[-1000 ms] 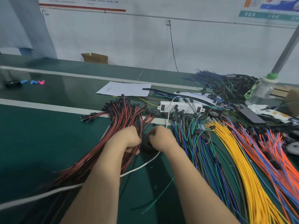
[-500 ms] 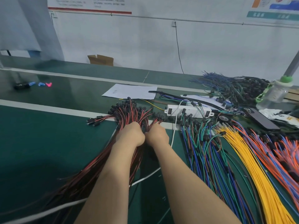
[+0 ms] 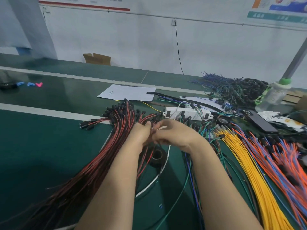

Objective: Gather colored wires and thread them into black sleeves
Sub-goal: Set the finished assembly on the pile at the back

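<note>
Since 0.5 s ago: hands raised off bundle, tape roll uncovered under wrists. L hand & R hand both curled, pinching red-black wires nr sleeved ends, mid-table. Tip: keep ends flush, pinch close to tips before feeding black sleeves. Fingertips hidden behind knuckles; exact strand unclear.

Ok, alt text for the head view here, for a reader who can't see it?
Two bare hands, left hand and right hand, meet over a fanned bundle of red and black wires on a green table, pinching some of them. Yellow wires and orange and blue wires lie to the right, a white power strip beyond.
</note>
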A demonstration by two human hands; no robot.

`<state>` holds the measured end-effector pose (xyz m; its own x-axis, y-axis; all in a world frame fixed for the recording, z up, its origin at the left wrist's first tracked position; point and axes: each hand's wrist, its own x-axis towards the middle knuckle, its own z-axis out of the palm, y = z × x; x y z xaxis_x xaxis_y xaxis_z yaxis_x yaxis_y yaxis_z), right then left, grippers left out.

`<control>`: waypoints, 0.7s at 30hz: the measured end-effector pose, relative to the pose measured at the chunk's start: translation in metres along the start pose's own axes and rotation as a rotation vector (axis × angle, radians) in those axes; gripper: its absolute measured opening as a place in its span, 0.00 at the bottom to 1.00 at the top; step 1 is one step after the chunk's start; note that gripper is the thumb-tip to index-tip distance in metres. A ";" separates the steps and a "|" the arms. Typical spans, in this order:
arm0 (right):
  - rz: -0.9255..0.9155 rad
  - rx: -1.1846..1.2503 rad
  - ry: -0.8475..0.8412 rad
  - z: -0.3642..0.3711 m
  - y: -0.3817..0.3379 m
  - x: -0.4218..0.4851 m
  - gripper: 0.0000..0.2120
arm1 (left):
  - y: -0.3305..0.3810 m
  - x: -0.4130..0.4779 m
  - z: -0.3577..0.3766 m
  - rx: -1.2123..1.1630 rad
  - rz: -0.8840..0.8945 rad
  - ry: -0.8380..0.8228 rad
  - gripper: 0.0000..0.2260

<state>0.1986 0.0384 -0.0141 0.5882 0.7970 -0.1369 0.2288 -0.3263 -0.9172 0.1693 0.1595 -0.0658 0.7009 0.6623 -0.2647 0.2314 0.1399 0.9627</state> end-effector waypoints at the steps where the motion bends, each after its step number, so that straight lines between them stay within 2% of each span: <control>1: 0.013 -0.083 -0.025 -0.001 0.001 -0.006 0.09 | -0.001 0.000 0.004 -0.008 -0.003 -0.006 0.12; 2: 0.030 -0.146 -0.036 -0.003 0.004 -0.011 0.10 | -0.002 -0.001 0.008 -0.007 0.002 -0.014 0.10; 5: 0.062 -0.186 -0.028 -0.011 0.015 -0.021 0.09 | -0.006 -0.003 0.015 0.027 0.064 -0.035 0.14; 8: 0.085 -0.067 0.186 -0.013 0.028 -0.020 0.07 | -0.008 -0.008 0.016 0.147 0.090 -0.071 0.10; 9: 0.099 0.000 0.277 -0.012 0.032 -0.017 0.09 | -0.009 -0.011 0.016 0.242 0.115 -0.067 0.10; 10: 0.112 0.063 0.342 -0.009 0.034 -0.014 0.12 | -0.009 -0.014 0.015 0.373 0.156 -0.037 0.10; 12: 0.126 0.080 0.379 -0.004 0.036 -0.011 0.14 | -0.006 -0.022 0.010 0.679 0.258 0.139 0.11; 14: 0.133 -0.015 0.357 -0.002 0.039 -0.011 0.14 | 0.006 -0.036 0.000 0.774 0.353 0.343 0.10; 16: 0.133 -0.136 0.355 -0.005 0.044 -0.014 0.16 | 0.028 -0.046 -0.010 0.558 0.442 0.433 0.10; 17: 0.131 -0.158 0.360 -0.007 0.046 -0.017 0.16 | 0.043 -0.053 -0.012 0.354 0.475 0.407 0.10; 19: 0.110 -0.050 0.382 -0.010 0.045 -0.022 0.18 | 0.073 -0.071 -0.012 -0.011 0.514 0.203 0.10; 21: 0.051 0.308 0.374 -0.015 0.035 -0.032 0.21 | 0.096 -0.095 -0.003 -0.158 0.551 -0.052 0.10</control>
<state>0.1988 -0.0062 -0.0362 0.8441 0.5283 -0.0919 -0.0141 -0.1495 -0.9887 0.1225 0.1122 0.0520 0.7227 0.6321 0.2795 -0.2777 -0.1048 0.9549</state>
